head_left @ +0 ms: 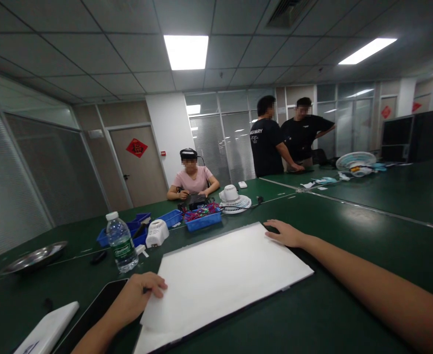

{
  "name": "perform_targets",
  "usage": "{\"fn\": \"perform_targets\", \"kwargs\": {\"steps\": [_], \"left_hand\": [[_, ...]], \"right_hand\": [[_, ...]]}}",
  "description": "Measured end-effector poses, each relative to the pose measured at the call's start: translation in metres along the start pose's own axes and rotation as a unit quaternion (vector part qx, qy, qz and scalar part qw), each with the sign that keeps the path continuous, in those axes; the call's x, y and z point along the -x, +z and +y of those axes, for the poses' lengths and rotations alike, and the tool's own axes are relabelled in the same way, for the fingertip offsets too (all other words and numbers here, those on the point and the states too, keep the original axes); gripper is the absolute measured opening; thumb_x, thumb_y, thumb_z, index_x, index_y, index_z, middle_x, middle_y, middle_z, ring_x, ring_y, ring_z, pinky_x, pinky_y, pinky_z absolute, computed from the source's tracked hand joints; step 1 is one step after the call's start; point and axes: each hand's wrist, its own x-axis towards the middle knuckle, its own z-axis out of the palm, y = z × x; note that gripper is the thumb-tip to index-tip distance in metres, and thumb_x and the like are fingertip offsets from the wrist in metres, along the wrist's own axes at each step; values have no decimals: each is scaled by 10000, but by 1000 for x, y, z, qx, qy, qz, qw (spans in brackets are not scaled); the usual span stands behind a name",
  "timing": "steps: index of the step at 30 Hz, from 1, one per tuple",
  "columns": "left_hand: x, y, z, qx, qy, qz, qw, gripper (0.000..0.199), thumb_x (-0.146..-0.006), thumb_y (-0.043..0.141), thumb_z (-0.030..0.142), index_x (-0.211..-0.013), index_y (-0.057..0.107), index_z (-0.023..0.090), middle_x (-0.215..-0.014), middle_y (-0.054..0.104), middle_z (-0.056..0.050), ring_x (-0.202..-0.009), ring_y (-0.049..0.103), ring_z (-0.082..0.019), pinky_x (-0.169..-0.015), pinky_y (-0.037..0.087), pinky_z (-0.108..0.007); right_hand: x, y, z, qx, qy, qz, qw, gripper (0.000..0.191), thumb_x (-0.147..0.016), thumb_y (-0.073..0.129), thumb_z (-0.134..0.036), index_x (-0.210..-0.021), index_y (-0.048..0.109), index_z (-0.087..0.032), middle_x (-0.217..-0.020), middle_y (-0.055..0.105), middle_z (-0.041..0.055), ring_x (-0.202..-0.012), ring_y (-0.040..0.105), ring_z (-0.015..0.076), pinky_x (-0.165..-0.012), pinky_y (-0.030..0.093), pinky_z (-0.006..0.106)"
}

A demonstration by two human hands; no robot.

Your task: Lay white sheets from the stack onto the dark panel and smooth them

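Note:
A large white sheet of paper (pixel 224 275) lies on a flat, dark-edged board on the green table. At its left edge rests my left hand (pixel 142 290), fingers bent over the paper's border, the thumb hidden; whether it pinches the sheet is unclear. My right hand (pixel 283 233) lies at the far right corner of the paper, its fingers apart and touching the sheet. Near the lower left corner, the paper's edge sits slightly off the layer below it.
Left of the paper stand a water bottle (pixel 121 243), a black flat panel (pixel 91 314) and a white box (pixel 48 327). Beyond are a white housing (pixel 157 233), a blue tray (pixel 203 220) of wires and a fan part (pixel 234 202). Three people are across the green table (pixel 349 236).

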Motion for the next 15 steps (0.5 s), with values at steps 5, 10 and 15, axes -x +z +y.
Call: {"fn": "perform_targets", "kwargs": {"steps": [5, 10, 15], "left_hand": [[-1, -1, 4, 17, -12, 4, 1000, 276, -648, 516, 153, -590, 768, 249, -909, 826, -45, -940, 755, -223, -911, 561, -361], [-5, -3, 5, 21, -32, 23, 999, 324, -655, 460, 142, -583, 755, 254, -886, 830, -23, -903, 774, -222, -878, 597, -373], [-12, -4, -9, -7, -53, 72, 996, 336, -799, 462, 188, -684, 770, 254, -1032, 821, -28, -1044, 750, -246, -979, 572, -428]], "right_hand": [[-3, 10, 2, -9, 1, -29, 1000, 507, -969, 606, -454, -1405, 513, -215, -1495, 453, 119, -1343, 456, 319, -1115, 357, 604], [-5, 11, 6, -15, -11, -47, 999, 547, -971, 595, -469, -1444, 480, -219, -1538, 410, 119, -1403, 386, 338, -1156, 265, 640], [-10, 9, 12, -21, -27, -65, 997, 606, -976, 561, -527, -1488, 439, -226, -1576, 373, 119, -1453, 319, 342, -1186, 173, 652]]}}
